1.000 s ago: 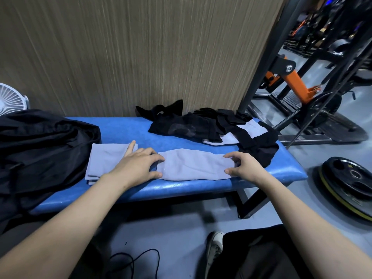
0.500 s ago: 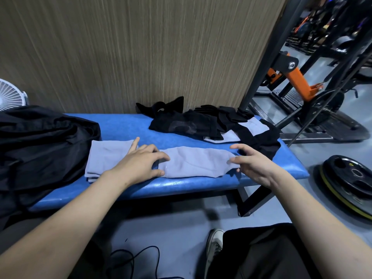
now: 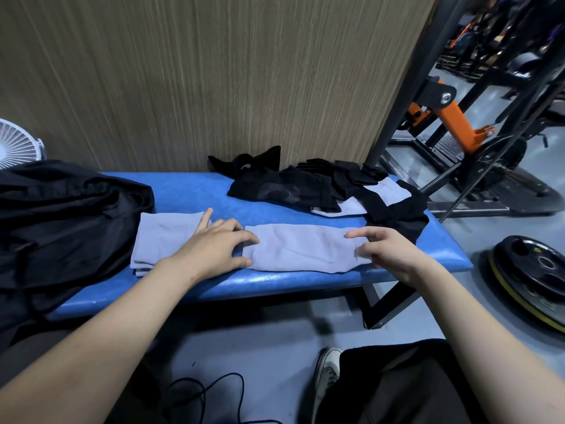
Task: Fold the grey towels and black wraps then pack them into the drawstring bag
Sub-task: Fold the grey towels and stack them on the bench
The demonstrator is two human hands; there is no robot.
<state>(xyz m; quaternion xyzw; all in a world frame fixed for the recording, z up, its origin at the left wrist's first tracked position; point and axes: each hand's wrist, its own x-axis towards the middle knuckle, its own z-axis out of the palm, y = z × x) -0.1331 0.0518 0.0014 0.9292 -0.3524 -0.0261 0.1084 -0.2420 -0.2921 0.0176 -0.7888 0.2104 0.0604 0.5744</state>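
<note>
Black wraps (image 3: 293, 191) heaped beyond grey towel (image 3: 301, 247), beside rack post (image 3: 397, 111).

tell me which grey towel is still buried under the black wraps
The grey towel at the bench's far right end: black wraps lie across it. The other two lie uncovered along the near edge, under the hands.

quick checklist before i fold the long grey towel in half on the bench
1. Long grey towel lies flat on the blue bench: ok.
2. Left hand pins its left end: ok.
3. Right hand has a firm pinch on its right end: cannot tell.
4. Folded grey towel lies clear of the fold path: ok, it sits beyond the left hand.
5. Black wraps off the long towel: ok, though one lies close to the right end.
6. Drawstring bag open for packing: cannot tell.
</note>
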